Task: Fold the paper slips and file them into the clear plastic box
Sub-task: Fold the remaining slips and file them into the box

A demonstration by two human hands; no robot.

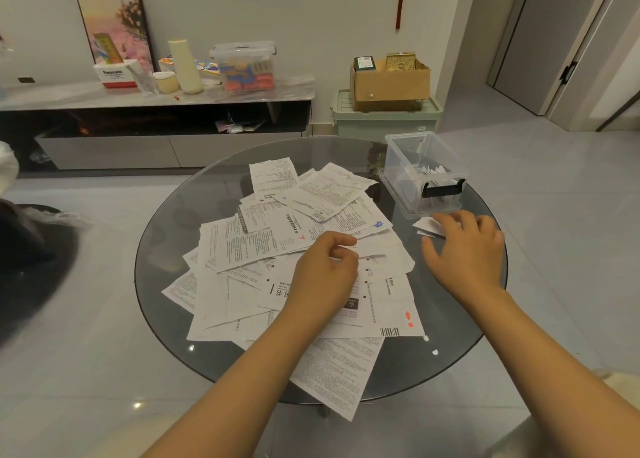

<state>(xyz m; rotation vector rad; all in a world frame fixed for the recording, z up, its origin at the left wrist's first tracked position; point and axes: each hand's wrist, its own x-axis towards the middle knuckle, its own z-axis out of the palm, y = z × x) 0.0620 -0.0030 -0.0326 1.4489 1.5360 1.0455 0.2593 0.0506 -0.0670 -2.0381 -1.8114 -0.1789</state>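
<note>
Left hand (323, 267) rests with loosely curled fingers on a heap of unfolded paper slips (277, 249) spread over a round glass table (166, 249). Right hand (467, 249), fingers relaxed and slightly spread, lies over small folded slips (427, 227) just in front of the clear plastic box (420, 166), which stands open at the table's far right with folded slips inside
</note>
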